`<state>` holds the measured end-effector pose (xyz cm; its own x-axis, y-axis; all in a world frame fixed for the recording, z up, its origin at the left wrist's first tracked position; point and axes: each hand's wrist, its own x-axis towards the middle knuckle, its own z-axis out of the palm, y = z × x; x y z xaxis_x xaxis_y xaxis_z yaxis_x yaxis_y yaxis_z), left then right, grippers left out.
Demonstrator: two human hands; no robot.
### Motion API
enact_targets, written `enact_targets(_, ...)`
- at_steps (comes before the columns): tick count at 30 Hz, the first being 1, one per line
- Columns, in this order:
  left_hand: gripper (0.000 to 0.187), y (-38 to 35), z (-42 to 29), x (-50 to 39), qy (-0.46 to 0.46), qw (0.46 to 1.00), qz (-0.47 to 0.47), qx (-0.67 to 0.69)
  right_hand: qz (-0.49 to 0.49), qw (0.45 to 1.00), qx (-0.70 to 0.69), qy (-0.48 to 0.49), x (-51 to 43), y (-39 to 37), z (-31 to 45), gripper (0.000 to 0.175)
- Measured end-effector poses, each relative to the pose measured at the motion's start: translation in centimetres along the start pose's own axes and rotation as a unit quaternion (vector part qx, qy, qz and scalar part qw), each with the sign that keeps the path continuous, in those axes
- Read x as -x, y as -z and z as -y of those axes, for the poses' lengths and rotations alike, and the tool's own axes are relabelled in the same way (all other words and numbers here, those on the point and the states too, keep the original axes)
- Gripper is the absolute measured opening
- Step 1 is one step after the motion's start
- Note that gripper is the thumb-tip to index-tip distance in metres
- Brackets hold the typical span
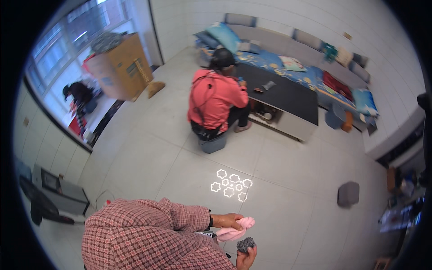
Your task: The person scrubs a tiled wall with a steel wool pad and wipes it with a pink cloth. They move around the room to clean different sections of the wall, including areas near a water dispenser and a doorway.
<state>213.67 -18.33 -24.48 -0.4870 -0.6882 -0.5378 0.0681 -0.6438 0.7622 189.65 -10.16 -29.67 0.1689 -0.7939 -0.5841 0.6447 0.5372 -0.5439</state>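
Note:
My left hand is closed around a bunched pink cloth, whose ends stick out on both sides of the fist. Just below it, near the bottom edge of the view, my right hand grips a dark grey scouring pad of curly, steel-wool-like fibres. The pad is held a little apart from the cloth. Both hands are in front of my body, above the pale tiled floor. Plaid sleeves cover my arms, and a dark band circles my left wrist.
A person in a pink top sits on a grey stool by a black-topped coffee table. Behind it runs a long sofa. Another person crouches near the windows, beside a large cardboard box. A grey stool stands right.

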Motion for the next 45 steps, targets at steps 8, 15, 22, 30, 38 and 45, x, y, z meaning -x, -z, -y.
enact_targets(8, 0.050, 6.2, 1.9, 5.7, -0.105, 0.982, -0.123, 0.096, 0.056, 0.988, 0.119, -0.085, -3.9, -8.4, -1.5, 0.041)
enact_targets(15, 0.047, 8.6, 3.7, 9.2, -0.152, 0.955, -0.177, 0.183, 0.128, 0.928, 0.347, -0.044, -5.3, -10.6, -4.0, 0.033)
enact_targets(22, 0.052, 9.2, 5.9, 13.0, -0.159, 0.936, -0.233, 0.213, 0.128, 0.960, 0.167, -0.185, -8.2, -11.5, -6.3, 0.028)
enact_targets(30, 0.052, 12.4, 9.4, 17.6, -0.214, 0.854, -0.344, 0.327, 0.226, 0.910, 0.224, -0.267, -11.6, -16.6, -10.7, 0.035)
enact_targets(38, 0.048, 20.1, 10.6, 20.6, -0.250, 0.787, -0.393, 0.404, 0.249, 0.858, 0.333, -0.300, -16.1, -24.7, -14.7, 0.038)
enact_targets(45, 0.045, 27.7, 12.1, 23.6, -0.287, 0.710, -0.405, 0.499, 0.241, 0.832, 0.379, -0.325, -18.1, -31.9, -20.3, 0.034)
